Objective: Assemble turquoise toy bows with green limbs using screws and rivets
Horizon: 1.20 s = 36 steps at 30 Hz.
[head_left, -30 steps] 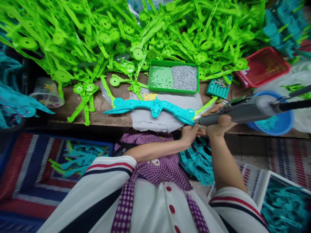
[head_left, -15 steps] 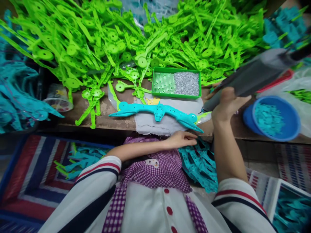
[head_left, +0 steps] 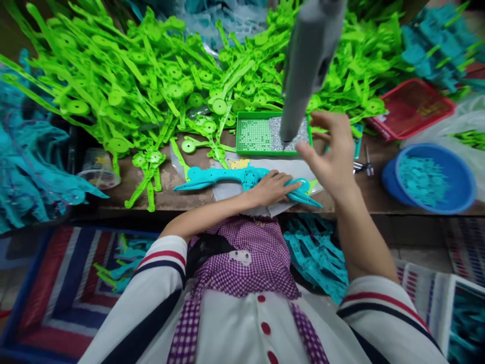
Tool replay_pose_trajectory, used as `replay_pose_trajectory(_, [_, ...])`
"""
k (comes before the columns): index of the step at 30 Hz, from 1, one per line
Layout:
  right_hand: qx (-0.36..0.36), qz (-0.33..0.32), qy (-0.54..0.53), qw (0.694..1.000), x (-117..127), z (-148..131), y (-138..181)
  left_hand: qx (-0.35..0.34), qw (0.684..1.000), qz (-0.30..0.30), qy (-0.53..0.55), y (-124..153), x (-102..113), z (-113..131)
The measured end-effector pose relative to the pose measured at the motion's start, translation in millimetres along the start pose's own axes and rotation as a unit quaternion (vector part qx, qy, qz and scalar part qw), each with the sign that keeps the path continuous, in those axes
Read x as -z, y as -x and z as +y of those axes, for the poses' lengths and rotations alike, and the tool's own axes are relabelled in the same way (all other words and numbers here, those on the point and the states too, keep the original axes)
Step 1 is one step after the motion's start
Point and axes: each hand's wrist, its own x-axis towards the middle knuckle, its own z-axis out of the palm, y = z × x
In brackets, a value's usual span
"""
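Note:
A long turquoise plastic part (head_left: 217, 175), shaped like a pair of wings with a round hub, lies across a grey cloth (head_left: 227, 192) at the bench's front edge. My left hand (head_left: 273, 188) lies over its right arm, fingers curled onto it, thumb hidden. Light green plastic pieces (head_left: 313, 186) show under its ends. A grey electric screwdriver (head_left: 303, 71) hangs upright, its tip over the green screw tray (head_left: 253, 151), where small silvery screws fill the right side. Beside the driver, my right hand (head_left: 333, 154) is open with fingers spread, apart from it.
Bright green plastic parts (head_left: 151, 65) are heaped along the back. Turquoise parts (head_left: 30, 162) pile up at left. To the right stand a blue bowl (head_left: 464, 187) of small turquoise pieces and a red tray (head_left: 417, 106). A striped container (head_left: 68, 283) sits low at left.
My right hand has let go of the screwdriver, which has swung left and upright over the screw tray. My left hand has moved up from below the bench edge onto the turquoise part.

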Motion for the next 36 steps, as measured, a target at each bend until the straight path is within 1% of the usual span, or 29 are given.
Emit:
replay_pose_trajectory(1, [0.019,-0.009,0.069,0.997,9,-1,22,-0.005,1.0,-0.003,-0.011,1,4,1])
replay_pose_trajectory(3, [0.049,-0.028,0.184,0.981,22,-1,70,-0.021,1.0,-0.01,-0.018,-1,17,0])
replay_pose_trajectory(5, [0.074,-0.063,0.257,0.962,25,4,109,-0.038,0.999,-0.019,-0.015,-7,34,-2])
replay_pose_trajectory(6, [0.083,-0.066,0.276,0.955,23,7,122,-0.044,0.999,-0.026,-0.01,-11,43,-4])
replay_pose_trajectory(8, [0.092,-0.051,0.293,0.95,18,13,132,-0.055,0.998,-0.043,0.004,-18,62,-7])
replay_pose_trajectory(10, [0.097,-0.018,0.291,0.951,16,17,126,-0.057,0.997,-0.045,0.016,-23,76,-7])
replay_pose_trajectory(11, [0.097,-0.007,0.287,0.953,16,18,119,-0.051,0.998,-0.033,0.019,-23,80,-5])
replay_pose_trajectory(12, [0.093,-0.001,0.28,0.955,18,18,112,-0.042,0.999,-0.009,0.022,-22,81,-3])
replay_pose_trajectory(14, [0.087,0.0,0.264,0.961,24,18,99,-0.026,0.997,0.07,0.029,-17,73,1])
replay_pose_trajectory(17, [0.079,-0.007,0.233,0.969,29,17,88,-0.033,0.976,0.21,0.051,-11,50,2])
replay_pose_trajectory(19, [0.075,-0.01,0.22,0.973,29,16,85,-0.044,0.961,0.267,0.064,-9,37,0])
replay_pose_trajectory(20, [0.072,-0.009,0.215,0.974,28,15,85,-0.048,0.956,0.281,0.067,-10,34,-2])
replay_pose_trajectory(22, [0.066,-0.004,0.2,0.978,29,12,88,-0.057,0.953,0.289,0.065,-10,31,-4])
replay_pose_trajectory(24, [0.037,0.004,0.168,0.985,33,8,97,-0.07,0.95,0.298,0.062,-8,31,-4])
replay_pose_trajectory(25, [0.002,0.02,0.143,0.99,37,7,104,-0.078,0.947,0.304,0.063,-5,30,-2])
replay_pose_trajectory(26, [-0.048,0.061,0.111,0.991,40,8,112,-0.084,0.943,0.314,0.065,-1,28,0])
replay_pose_trajectory(27, [-0.116,0.124,0.067,0.983,44,11,120,-0.091,0.938,0.329,0.068,5,25,2])
replay_pose_trajectory(28, [-0.2,0.19,0.007,0.961,46,15,129,-0.098,0.931,0.344,0.069,12,21,4])
replay_pose_trajectory(29, [-0.292,0.233,-0.067,0.925,47,21,138,-0.104,0.925,0.358,0.068,20,15,7])
replay_pose_trajectory(30, [-0.384,0.239,-0.149,0.879,46,28,145,-0.11,0.92,0.371,0.064,28,8,9])
replay_pose_trajectory(31, [-0.469,0.206,-0.229,0.828,42,34,151,-0.119,0.915,0.381,0.057,36,1,11])
replay_pose_trajectory(32, [-0.538,0.142,-0.302,0.774,36,39,155,-0.13,0.912,0.386,0.049,45,-6,12])
replay_pose_trajectory(33, [-0.582,0.076,-0.358,0.726,28,43,156,-0.139,0.911,0.387,0.042,53,-12,14])
replay_pose_trajectory(34, [-0.605,0.038,-0.397,0.69,20,45,156,-0.149,0.911,0.384,0.036,60,-17,15])
replay_pose_trajectory(35, [-0.612,0.033,-0.422,0.668,12,44,154,-0.159,0.912,0.377,0.031,66,-20,17])
replay_pose_trajectory(36, [-0.608,0.055,-0.436,0.662,5,42,150,-0.166,0.914,0.369,0.027,71,-22,19])
